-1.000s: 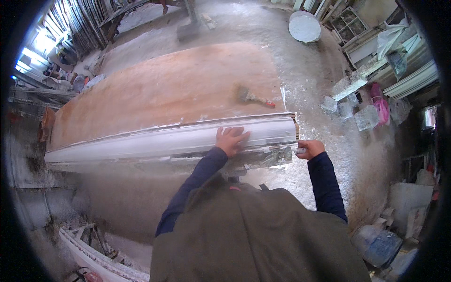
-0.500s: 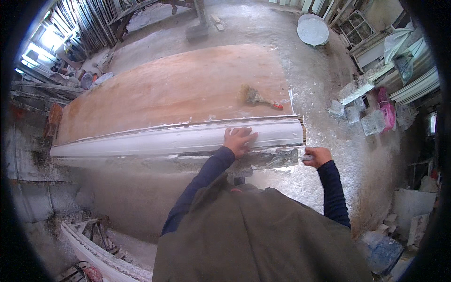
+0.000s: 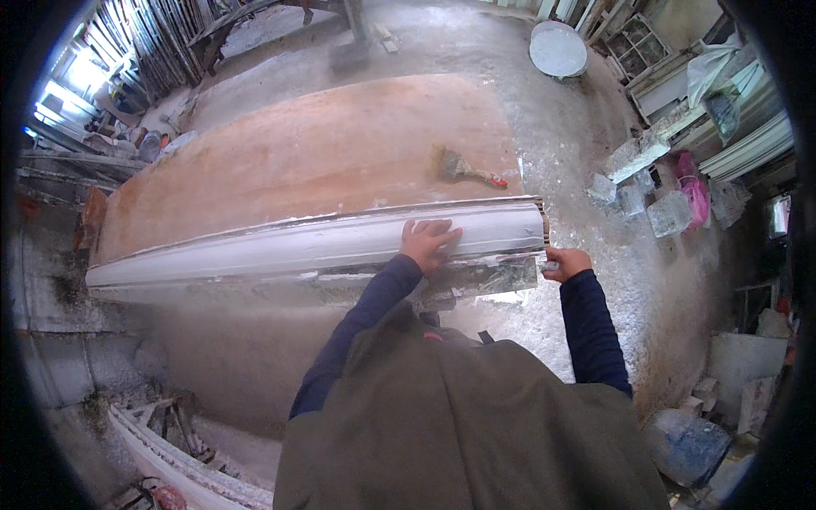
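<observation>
A long white plaster moulding (image 3: 314, 235) lies along the near edge of a brownish-orange board (image 3: 314, 144). My left hand (image 3: 429, 245) lies on top of it toward its right end, fingers spread and thumb apart. At the moulding's right end, by its near corner, my right hand (image 3: 568, 264) is closed, with the index finger against or very near the edge. A small pale piece shows at its fingers; its kind cannot be made out. Beyond the moulding, a wide brush (image 3: 459, 167) with tan bristles and a red-tipped handle rests on the board.
A rough, plaster-smeared ledge (image 3: 493, 277) runs along the near side. Back right stands a round white-coated tub (image 3: 558, 49). Clear plastic containers (image 3: 670, 212) and a pink bag (image 3: 697, 202) are on the right. A blue-stained container (image 3: 693, 446) sits near right, another white moulding (image 3: 187, 476) near left.
The whole view has shifted slightly. My right hand has come a little closer to the moulding's end corner. My left hand keeps its place on the moulding, and the brush still lies there.
</observation>
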